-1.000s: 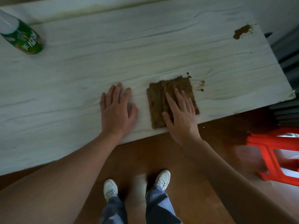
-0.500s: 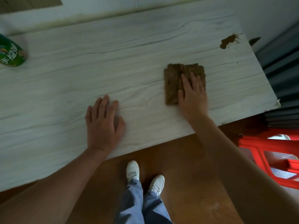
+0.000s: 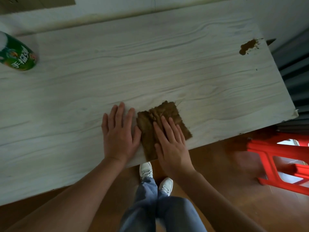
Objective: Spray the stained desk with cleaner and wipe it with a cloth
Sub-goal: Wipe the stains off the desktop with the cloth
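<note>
A brown cloth lies flat on the pale wood-grain desk near its front edge. My right hand presses flat on the cloth's near right part, fingers spread. Just left of the cloth, my left hand rests palm down on the bare desk, with its thumb at the cloth's edge. A brown stain sits at the desk's far right corner. The green cleaner can stands at the far left of the desk, partly cut off by the frame.
A red plastic stool stands on the wooden floor to the right of the desk. Dark panels run along the desk's right end. A wall borders the far edge. My legs and white shoes are below the front edge.
My right hand has pulled the cloth back toward the front edge and to the left, next to my left hand. The small spots seen a second ago no longer show.
</note>
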Motion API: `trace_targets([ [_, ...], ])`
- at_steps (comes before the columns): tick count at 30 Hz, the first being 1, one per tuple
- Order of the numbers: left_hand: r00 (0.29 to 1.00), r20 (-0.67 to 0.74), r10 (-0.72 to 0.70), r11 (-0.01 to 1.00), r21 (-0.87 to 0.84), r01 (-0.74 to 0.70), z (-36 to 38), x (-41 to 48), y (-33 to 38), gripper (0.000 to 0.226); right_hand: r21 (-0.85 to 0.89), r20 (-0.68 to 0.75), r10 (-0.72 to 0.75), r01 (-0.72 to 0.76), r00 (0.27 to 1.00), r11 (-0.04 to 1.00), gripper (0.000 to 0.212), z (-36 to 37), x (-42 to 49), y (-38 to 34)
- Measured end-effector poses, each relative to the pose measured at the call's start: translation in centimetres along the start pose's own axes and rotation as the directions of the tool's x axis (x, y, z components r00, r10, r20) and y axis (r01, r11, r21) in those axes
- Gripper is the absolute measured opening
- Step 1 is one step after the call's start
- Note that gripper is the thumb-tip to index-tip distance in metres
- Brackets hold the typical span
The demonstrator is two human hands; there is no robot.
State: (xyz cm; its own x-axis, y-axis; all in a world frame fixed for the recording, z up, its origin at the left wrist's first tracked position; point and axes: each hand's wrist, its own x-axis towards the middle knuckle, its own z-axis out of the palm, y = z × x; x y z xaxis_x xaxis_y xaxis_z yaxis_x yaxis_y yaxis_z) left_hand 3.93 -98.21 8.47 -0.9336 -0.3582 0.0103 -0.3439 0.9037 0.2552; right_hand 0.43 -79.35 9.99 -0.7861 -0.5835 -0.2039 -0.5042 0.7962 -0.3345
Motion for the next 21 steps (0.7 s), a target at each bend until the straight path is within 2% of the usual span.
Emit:
trace_targets([
  [8, 1.0, -0.008, -0.009, 1.0, -0.012, 0.008, 0.1, 0.0, 0.1, 0.057, -0.005, 0.05, 0.0, 0.0, 0.999, 1.0, 0.062, -2.0, 3.0, 2.7],
  [14, 1.0, -0.007, 0.008, 1.0, 0.025, -0.007, 0.3, 0.0, -0.1, 0.058, -0.005, -0.109, 0.159, -0.16, 0.981, 0.987, 0.059, -5.5, 11.8, 9.3],
  [18, 1.0, 0.0, 0.001, 1.0, 0.031, -0.001, 0.3, 0.1, -0.1, 0.059, 0.021, -0.145, 0.199, -0.198, 0.969, 0.98, 0.061, -6.6, 16.1, 10.1],
  [21, 1.0, -0.005, 0.003, 0.999, 0.043, -0.003, 0.4, 0.0, -0.1, 0.058, 0.027, -0.164, 0.183, -0.181, 0.969, 0.983, 0.062, -6.1, 16.1, 9.4],
])
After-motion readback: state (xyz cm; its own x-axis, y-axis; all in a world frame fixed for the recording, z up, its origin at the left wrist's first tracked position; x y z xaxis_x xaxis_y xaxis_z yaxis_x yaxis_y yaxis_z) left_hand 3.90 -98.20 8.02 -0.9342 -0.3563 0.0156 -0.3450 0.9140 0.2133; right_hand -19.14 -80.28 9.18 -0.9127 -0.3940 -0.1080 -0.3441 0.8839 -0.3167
